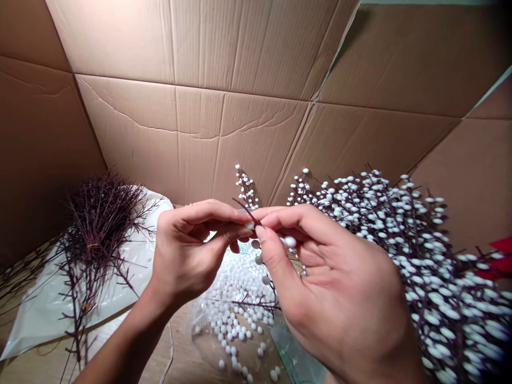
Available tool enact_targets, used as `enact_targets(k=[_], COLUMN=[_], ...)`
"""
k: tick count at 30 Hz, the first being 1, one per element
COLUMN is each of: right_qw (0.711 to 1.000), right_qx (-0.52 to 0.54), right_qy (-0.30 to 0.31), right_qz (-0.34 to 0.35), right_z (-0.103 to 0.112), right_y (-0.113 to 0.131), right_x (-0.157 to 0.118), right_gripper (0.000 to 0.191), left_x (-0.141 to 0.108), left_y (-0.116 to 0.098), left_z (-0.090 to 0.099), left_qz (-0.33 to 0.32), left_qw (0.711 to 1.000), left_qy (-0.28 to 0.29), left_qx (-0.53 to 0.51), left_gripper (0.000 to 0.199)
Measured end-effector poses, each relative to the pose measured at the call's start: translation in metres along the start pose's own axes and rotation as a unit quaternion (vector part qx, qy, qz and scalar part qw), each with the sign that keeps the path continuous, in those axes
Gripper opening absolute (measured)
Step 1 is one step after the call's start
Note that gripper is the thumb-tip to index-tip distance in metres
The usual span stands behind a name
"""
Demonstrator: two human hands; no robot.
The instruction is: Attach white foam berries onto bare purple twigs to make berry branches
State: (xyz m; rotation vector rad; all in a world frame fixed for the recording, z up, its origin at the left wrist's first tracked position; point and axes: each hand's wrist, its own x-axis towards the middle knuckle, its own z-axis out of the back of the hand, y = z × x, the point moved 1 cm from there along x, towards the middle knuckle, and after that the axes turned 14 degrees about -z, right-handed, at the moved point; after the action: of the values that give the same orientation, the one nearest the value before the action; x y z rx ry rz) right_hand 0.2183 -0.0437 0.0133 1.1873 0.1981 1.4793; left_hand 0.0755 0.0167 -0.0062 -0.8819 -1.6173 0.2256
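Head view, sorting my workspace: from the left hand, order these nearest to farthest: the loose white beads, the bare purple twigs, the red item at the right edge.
1. Loose white beads: just below and right of the left hand.
2. Bare purple twigs: to its left, on white plastic.
3. Red item: far right edge.

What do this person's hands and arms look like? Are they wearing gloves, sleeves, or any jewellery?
Both hands are bare: no gloves on the left hand or the right hand. The left forearm is uncovered as far as it shows, with no sleeve, watch or bracelet. No rings show on the visible fingers. The fingernails are short and unpainted. The right wrist runs out of the picture, so anything worn there cannot be seen.
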Motion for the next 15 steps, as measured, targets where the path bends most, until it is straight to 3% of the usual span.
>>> enact_targets(k=[7,15], right_qw=[1.000,0.997], right_qx=[-0.012,0.049], right_qy=[-0.004,0.025], right_qz=[0.004,-0.047], right_z=[-0.0010,-0.0020], right_y=[0.0018,-0.0018], right_x=[0.0001,0.0048], right_gripper=[0.013,0.007], left_x=[-0.0003,0.0001], left_y=[-0.0009,-0.0016], left_z=[0.0001,0.0000], left_qz=[-0.004,0.012], left_qw=[1.000,0.999], left_qy=[-0.006,0.001], left_qx=[0.008,0.032], left_gripper=[0.015,0.014])
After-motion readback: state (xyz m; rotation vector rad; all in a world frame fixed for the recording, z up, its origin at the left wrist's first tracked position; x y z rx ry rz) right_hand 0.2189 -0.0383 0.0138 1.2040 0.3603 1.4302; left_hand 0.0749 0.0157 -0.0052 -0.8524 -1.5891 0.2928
